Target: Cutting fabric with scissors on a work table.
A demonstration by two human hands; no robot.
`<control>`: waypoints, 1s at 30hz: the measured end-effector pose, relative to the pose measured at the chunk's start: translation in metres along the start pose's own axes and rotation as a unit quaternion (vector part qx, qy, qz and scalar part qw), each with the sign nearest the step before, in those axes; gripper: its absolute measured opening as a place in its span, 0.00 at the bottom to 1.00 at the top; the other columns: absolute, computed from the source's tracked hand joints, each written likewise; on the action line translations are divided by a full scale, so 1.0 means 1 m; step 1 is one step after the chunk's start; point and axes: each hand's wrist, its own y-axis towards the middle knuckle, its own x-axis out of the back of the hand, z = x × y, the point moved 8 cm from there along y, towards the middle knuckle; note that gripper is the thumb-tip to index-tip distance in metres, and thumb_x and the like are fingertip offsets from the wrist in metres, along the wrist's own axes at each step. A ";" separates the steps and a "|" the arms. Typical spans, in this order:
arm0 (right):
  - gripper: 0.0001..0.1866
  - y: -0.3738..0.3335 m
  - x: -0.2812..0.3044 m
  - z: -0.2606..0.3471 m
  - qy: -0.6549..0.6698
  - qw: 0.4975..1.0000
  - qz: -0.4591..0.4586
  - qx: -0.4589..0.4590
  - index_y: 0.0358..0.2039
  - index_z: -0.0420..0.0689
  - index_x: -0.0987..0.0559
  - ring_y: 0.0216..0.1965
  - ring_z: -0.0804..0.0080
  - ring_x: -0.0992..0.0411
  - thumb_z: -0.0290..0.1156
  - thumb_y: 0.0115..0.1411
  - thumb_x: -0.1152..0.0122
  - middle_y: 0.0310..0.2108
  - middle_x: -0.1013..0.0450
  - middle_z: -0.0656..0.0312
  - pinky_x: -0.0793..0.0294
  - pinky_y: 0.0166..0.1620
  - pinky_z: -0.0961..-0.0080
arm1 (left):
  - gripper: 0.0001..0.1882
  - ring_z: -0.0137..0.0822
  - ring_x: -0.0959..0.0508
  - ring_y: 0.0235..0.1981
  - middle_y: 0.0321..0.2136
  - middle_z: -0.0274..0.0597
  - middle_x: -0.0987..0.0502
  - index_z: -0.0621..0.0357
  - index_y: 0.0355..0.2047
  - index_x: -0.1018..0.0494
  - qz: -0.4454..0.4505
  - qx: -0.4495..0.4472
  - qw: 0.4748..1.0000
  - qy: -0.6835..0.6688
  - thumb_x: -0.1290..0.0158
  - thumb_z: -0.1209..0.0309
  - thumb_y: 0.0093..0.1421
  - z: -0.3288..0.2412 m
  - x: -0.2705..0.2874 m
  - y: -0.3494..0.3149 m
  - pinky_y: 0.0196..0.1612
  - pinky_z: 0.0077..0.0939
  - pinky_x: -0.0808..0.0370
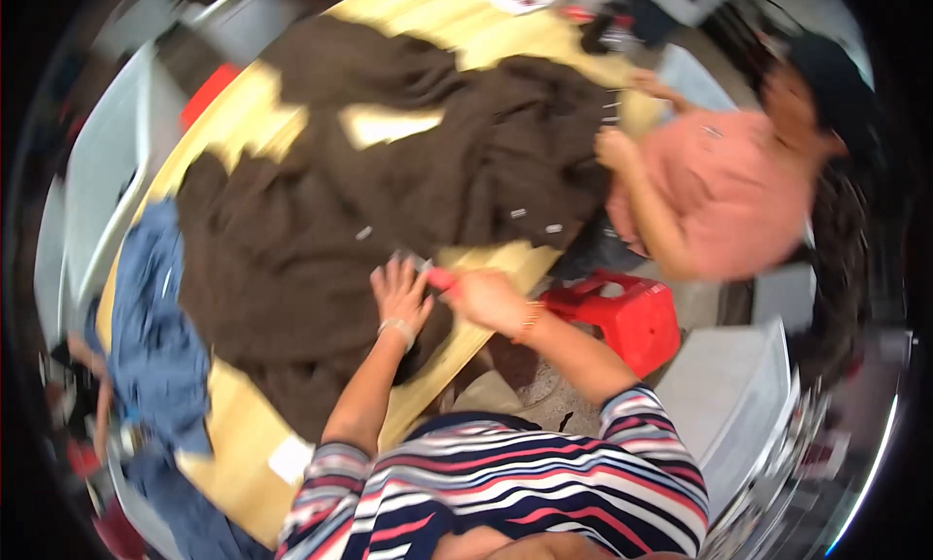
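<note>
Near bare table edge (520, 265), right hand (491, 301)

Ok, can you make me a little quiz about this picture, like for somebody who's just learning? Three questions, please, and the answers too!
1. Pick one: which hand grips the pink-handled tool?
A) left
B) right
C) neither

2. True or false: the left hand is squeezed into a fist.

3. Fill in the colour: the stool on the right, near the table, is ____.

Key:
1. B, the right hand.
2. False: the left hand has its fingers spread over the brown cloth.
3. Red.
</note>
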 end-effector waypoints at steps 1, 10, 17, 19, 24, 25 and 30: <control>0.17 0.007 -0.009 -0.006 -0.025 0.999 0.042 -0.001 0.36 0.41 0.24 0.34 0.48 0.23 0.43 0.57 0.43 0.28 0.23 0.46 0.26 0.39 0.53 | 0.38 0.53 0.54 0.69 0.67 0.44 0.49 0.40 0.66 0.43 0.014 0.012 1.000 -0.008 0.47 0.56 0.54 -0.001 0.006 -0.002 0.66 0.61 0.65; 0.16 -0.022 -0.043 -0.079 -0.007 0.997 0.009 -0.080 0.38 0.42 0.25 0.37 0.46 0.24 0.42 0.58 0.44 0.30 0.23 0.46 0.26 0.40 0.53 | 0.45 0.55 0.59 0.70 0.69 0.48 0.56 0.43 0.68 0.49 0.041 0.049 0.998 -0.006 0.44 0.53 0.52 0.025 -0.015 -0.014 0.64 0.66 0.69; 0.16 -0.001 -0.050 -0.083 -0.007 0.998 0.042 -0.046 0.38 0.41 0.25 0.37 0.44 0.25 0.41 0.58 0.43 0.30 0.24 0.44 0.27 0.42 0.52 | 0.71 0.61 0.62 0.69 0.67 0.64 0.60 0.52 0.69 0.58 0.158 0.146 0.976 0.033 0.31 0.41 0.30 0.005 0.017 -0.070 0.63 0.68 0.64; 0.16 -0.001 -0.056 -0.075 0.003 0.999 0.042 -0.034 0.37 0.41 0.25 0.37 0.44 0.25 0.42 0.58 0.43 0.30 0.24 0.44 0.27 0.42 0.52 | 0.54 0.57 0.43 0.62 0.62 0.63 0.45 0.55 0.66 0.48 0.036 0.088 0.995 0.017 0.34 0.62 0.39 0.006 0.018 -0.070 0.60 0.52 0.46; 0.17 -0.014 -0.062 -0.077 0.027 0.998 0.053 -0.035 0.37 0.41 0.25 0.37 0.43 0.25 0.43 0.58 0.42 0.31 0.24 0.44 0.27 0.42 0.53 | 0.29 0.45 0.25 0.45 0.41 0.47 0.24 0.54 0.52 0.30 0.054 0.119 0.991 -0.002 0.47 0.78 0.45 0.043 0.024 -0.052 0.45 0.37 0.30; 0.18 -0.016 -0.064 -0.078 0.022 0.997 0.055 -0.039 0.37 0.41 0.25 0.37 0.43 0.25 0.43 0.58 0.41 0.31 0.24 0.44 0.27 0.42 0.53 | 0.27 0.47 0.22 0.42 0.38 0.49 0.22 0.56 0.48 0.27 -0.040 0.131 0.985 -0.108 0.49 0.83 0.43 0.059 0.037 -0.056 0.44 0.38 0.27; 0.17 -0.039 -0.055 -0.063 -0.017 0.997 0.057 -0.054 0.36 0.41 0.25 0.36 0.43 0.25 0.44 0.57 0.42 0.29 0.24 0.43 0.27 0.40 0.51 | 0.16 0.42 0.20 0.35 0.34 0.50 0.21 0.62 0.40 0.26 -0.195 0.116 0.844 -0.486 0.44 0.82 0.48 0.038 0.170 -0.035 0.41 0.24 0.25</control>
